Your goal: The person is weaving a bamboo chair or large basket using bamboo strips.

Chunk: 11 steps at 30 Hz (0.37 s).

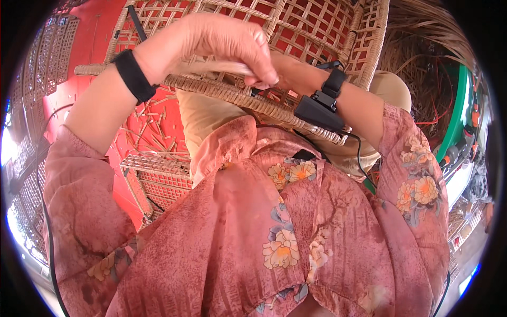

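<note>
A woven rattan frame (259, 103) with an open lattice and a cord-wrapped rim leans across my lap. Over its near rim, my left hand (232, 45) bends downward, its fingers drawn together in a pinch. Beneath its palm runs a pale, blurred strip-like shape (214, 67); whether the fingers grip it is not clear. My right hand (288, 71) reaches in from the right, close against my left fingertips. Its own fingers are mostly hidden behind the left hand and the frame.
Cut cane scraps (150, 124) litter the red floor (124, 174) at the left. A smaller woven piece (158, 177) lies below them. Dry fibre strands (422, 31) hang at the far right, near a green curved edge (455, 129). A black device (319, 113) sits at my right wrist, trailing a cable.
</note>
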Motion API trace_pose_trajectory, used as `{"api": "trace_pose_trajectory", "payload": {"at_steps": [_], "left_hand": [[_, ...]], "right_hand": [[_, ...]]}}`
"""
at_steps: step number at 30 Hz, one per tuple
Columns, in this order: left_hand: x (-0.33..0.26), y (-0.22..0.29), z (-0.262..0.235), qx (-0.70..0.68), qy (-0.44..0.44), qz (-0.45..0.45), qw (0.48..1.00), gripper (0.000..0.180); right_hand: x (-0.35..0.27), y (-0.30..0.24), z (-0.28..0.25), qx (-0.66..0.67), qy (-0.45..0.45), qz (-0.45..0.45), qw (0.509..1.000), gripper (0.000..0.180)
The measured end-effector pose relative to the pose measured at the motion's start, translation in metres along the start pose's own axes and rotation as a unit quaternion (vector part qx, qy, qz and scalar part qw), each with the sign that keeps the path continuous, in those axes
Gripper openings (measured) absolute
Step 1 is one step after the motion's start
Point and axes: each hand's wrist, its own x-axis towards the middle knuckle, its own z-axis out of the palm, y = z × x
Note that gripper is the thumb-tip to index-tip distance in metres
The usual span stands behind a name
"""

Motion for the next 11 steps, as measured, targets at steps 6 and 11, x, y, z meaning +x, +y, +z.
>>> {"api": "trace_pose_trajectory", "payload": {"at_steps": [6, 11], "left_hand": [[-0.009, 0.001, 0.014, -0.027, 0.046, 0.068, 0.996, 0.041], [-0.027, -0.003, 0.012, -0.085, 0.098, 0.075, 0.989, 0.05]], "right_hand": [[0.001, -0.001, -0.001, -0.005, -0.005, 0.021, 1.0, 0.017], [0.044, 0.036, -0.032, -0.141, 0.009, 0.074, 0.987, 0.026]]}}
